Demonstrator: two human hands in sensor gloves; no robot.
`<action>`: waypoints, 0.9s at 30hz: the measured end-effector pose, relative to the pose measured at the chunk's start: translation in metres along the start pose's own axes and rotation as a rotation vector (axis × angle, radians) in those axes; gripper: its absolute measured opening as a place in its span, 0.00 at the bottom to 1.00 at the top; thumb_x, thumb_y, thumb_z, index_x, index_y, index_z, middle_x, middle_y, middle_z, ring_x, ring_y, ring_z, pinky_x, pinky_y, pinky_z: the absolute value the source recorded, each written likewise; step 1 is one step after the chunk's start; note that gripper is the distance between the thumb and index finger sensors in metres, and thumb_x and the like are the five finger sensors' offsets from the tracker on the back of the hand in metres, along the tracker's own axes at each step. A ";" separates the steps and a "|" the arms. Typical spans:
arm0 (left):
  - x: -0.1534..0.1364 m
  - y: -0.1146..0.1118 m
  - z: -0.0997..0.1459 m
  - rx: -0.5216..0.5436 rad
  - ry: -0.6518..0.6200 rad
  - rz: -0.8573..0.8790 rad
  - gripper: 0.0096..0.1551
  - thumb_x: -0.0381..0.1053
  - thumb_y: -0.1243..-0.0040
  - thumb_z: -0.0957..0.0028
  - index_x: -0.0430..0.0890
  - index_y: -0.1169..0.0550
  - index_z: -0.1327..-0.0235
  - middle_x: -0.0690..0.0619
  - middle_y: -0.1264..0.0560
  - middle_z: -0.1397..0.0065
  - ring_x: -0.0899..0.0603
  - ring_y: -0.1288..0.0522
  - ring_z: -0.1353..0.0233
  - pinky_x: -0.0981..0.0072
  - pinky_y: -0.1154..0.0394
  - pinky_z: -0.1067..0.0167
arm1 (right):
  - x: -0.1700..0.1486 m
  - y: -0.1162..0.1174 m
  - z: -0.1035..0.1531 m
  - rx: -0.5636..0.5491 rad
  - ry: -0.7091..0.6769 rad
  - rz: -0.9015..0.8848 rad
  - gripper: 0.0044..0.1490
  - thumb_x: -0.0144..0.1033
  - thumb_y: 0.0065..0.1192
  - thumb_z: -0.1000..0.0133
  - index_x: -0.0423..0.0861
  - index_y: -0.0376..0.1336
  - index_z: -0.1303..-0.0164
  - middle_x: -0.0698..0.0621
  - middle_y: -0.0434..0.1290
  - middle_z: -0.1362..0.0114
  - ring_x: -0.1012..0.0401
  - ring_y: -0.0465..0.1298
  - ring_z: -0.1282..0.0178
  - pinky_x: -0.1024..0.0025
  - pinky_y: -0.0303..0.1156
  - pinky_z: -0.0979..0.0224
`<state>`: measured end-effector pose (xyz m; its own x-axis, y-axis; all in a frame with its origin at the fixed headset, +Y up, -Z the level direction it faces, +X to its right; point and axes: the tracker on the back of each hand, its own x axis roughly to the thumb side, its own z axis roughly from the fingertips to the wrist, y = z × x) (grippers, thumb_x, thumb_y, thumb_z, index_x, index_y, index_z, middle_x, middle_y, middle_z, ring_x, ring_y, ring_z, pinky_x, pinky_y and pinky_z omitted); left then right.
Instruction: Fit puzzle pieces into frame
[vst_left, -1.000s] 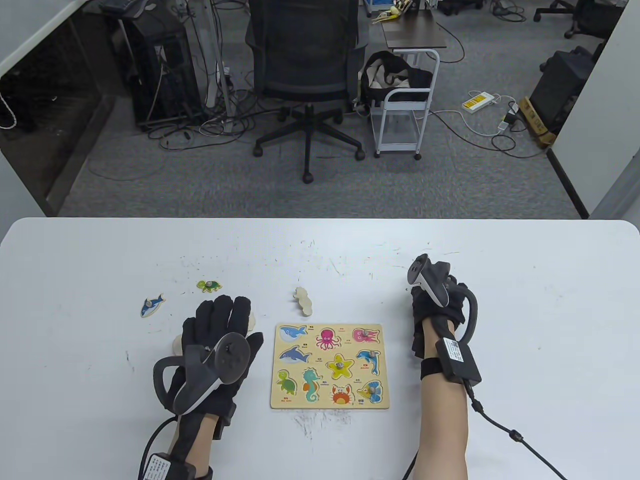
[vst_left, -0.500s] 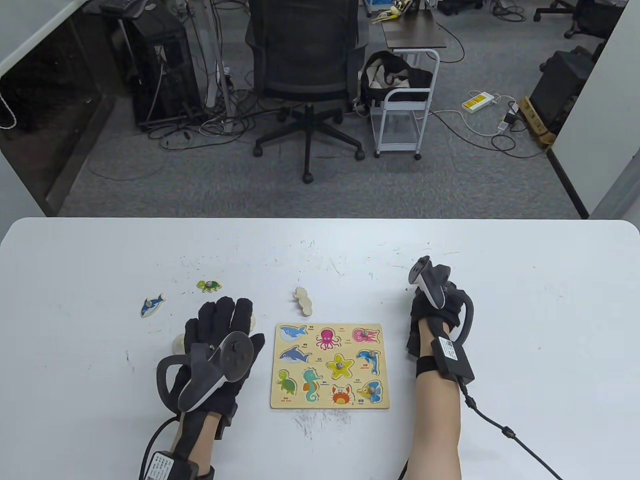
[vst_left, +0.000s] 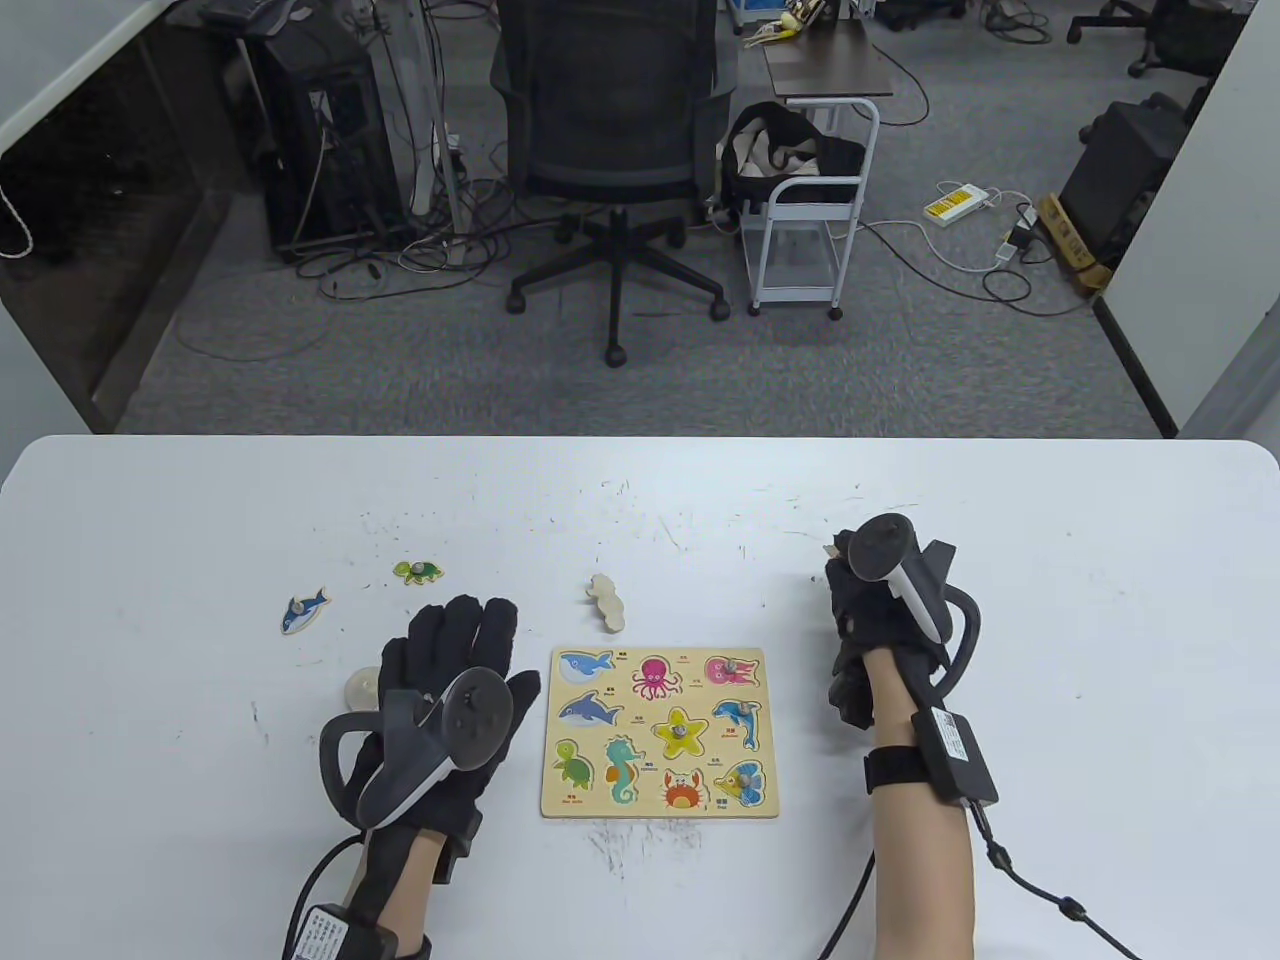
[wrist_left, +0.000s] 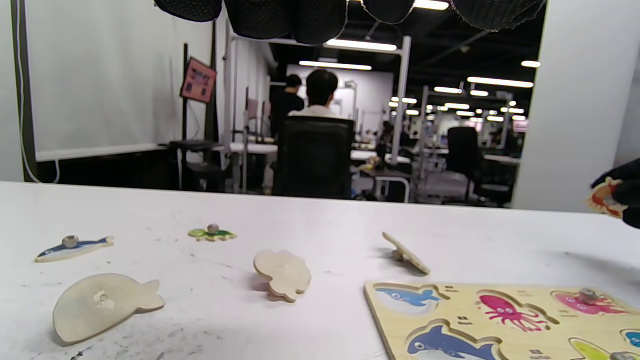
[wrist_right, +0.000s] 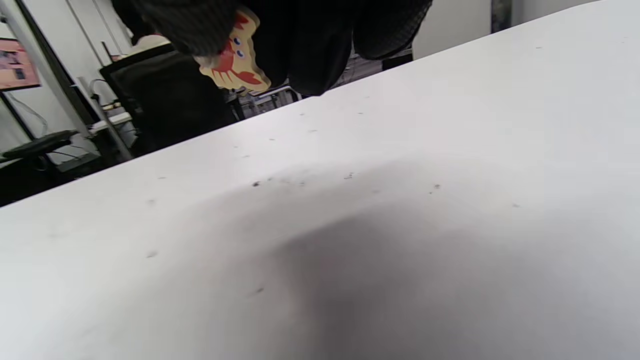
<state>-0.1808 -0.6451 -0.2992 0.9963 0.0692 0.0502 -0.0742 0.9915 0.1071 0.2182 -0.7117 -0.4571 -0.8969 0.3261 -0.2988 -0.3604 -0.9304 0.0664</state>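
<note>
The wooden puzzle frame (vst_left: 660, 800) lies flat between my hands and also shows in the left wrist view (wrist_left: 450, 300). My right hand (vst_left: 850, 590) is right of the frame, off the table, and pinches the red crab piece (wrist_right: 235, 65), which also shows in the left wrist view (wrist_left: 604, 198). My left hand (vst_left: 455, 650) is flat with fingers spread, left of the frame, holding nothing. Loose pieces lie on the table: a blue fish (vst_left: 303, 609), a green turtle (vst_left: 417, 571), a face-down seahorse (vst_left: 606, 601), a face-down whale (wrist_left: 102, 306) and another face-down piece (wrist_left: 282, 274).
Several pieces with pegs sit in the frame's right side, among them a yellow starfish (vst_left: 681, 731). The white table (vst_left: 1100, 620) runs wide to the right. An office chair (vst_left: 612, 150) and a white cart (vst_left: 810, 200) stand beyond the far edge.
My right hand has turned and shifted right and toward me with the crab piece. My left hand has slid slightly right toward the frame, uncovering more of the face-down whale.
</note>
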 end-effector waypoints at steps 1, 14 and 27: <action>0.001 0.001 0.001 0.002 -0.006 0.009 0.44 0.73 0.52 0.43 0.62 0.43 0.13 0.50 0.39 0.08 0.36 0.41 0.12 0.37 0.40 0.18 | 0.002 -0.005 0.010 0.007 -0.033 -0.013 0.31 0.49 0.65 0.46 0.59 0.65 0.31 0.57 0.76 0.28 0.58 0.79 0.30 0.54 0.69 0.24; 0.001 0.012 0.007 -0.002 -0.105 0.222 0.42 0.72 0.51 0.43 0.61 0.41 0.14 0.51 0.35 0.10 0.38 0.36 0.13 0.43 0.38 0.18 | 0.050 -0.027 0.142 0.002 -0.415 -0.055 0.30 0.51 0.67 0.48 0.58 0.67 0.33 0.57 0.79 0.33 0.59 0.82 0.35 0.54 0.72 0.26; 0.021 0.006 0.007 -0.135 -0.296 0.468 0.40 0.67 0.41 0.44 0.58 0.34 0.18 0.55 0.27 0.17 0.43 0.26 0.20 0.50 0.29 0.23 | 0.093 -0.012 0.213 -0.112 -0.684 -0.012 0.29 0.54 0.72 0.52 0.60 0.71 0.40 0.60 0.82 0.40 0.62 0.84 0.43 0.56 0.74 0.29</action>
<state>-0.1603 -0.6388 -0.2906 0.8030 0.4896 0.3400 -0.4793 0.8694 -0.1200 0.0843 -0.6348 -0.2828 -0.8665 0.3340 0.3709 -0.3752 -0.9259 -0.0428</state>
